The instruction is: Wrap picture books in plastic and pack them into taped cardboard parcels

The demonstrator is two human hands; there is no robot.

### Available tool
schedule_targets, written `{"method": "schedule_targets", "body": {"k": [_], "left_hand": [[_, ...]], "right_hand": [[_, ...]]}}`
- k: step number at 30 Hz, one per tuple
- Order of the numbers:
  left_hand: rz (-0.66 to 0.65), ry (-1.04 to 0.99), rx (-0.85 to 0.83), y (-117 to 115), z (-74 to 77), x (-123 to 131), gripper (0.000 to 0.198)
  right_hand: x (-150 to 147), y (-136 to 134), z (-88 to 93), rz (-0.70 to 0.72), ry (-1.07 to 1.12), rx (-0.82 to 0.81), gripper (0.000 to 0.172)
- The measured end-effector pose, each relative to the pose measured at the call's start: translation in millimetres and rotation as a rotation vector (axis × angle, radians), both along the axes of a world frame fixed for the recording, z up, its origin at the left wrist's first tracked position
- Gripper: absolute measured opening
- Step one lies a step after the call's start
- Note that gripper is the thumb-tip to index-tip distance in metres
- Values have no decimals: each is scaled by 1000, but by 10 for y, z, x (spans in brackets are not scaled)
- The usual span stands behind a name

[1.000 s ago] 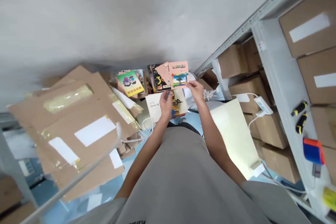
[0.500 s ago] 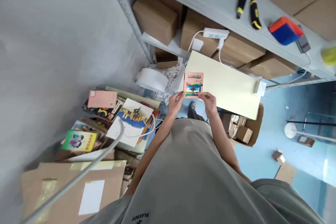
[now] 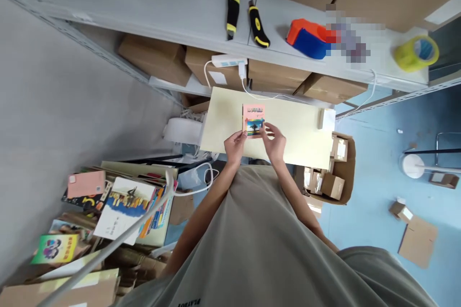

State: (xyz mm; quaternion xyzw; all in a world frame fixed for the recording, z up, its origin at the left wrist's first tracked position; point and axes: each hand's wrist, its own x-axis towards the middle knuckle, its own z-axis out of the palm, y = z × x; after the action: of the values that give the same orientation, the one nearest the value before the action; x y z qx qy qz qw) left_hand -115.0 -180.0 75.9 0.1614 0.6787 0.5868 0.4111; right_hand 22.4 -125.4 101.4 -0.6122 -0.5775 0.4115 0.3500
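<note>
A small pink book [image 3: 254,112] with a tree picture on its cover is held over the pale yellow tabletop [image 3: 295,129]. My left hand [image 3: 235,147] grips its lower left corner, thumb on the cover. At the book's right edge is my right hand [image 3: 274,144], its thumb and fingers closed on the lower right side. The cover faces up toward me. Below the book, the near edge of the tabletop lies close to my shirt.
On the grey shelf ahead lie two utility knives [image 3: 232,14], an orange and blue tape dispenser [image 3: 311,41] and a yellow tape roll [image 3: 416,53]. A power strip [image 3: 228,60] hangs below. Books [image 3: 126,206] are piled at left; an open carton [image 3: 347,168] holds small boxes at right.
My view has turned toward the right, so the shelf and table sit more level. The book is now fully over the tabletop, still in both hands.
</note>
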Motion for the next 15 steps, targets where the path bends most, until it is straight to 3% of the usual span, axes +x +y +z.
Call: {"method": "schedule_targets", "body": {"k": [4, 7, 11, 15], "left_hand": [[-220, 423, 90, 53, 159, 267, 30], [-304, 562, 125, 68, 217, 278, 27], [-156, 347, 43, 120, 155, 64, 61], [-209, 12, 12, 149, 153, -58, 69]], "right_hand": [[-53, 50, 104, 78, 119, -68, 61], [-3, 122, 131, 52, 145, -58, 55], [130, 230, 118, 65, 266, -110, 63], [190, 282, 75, 70, 405, -196, 70]]}}
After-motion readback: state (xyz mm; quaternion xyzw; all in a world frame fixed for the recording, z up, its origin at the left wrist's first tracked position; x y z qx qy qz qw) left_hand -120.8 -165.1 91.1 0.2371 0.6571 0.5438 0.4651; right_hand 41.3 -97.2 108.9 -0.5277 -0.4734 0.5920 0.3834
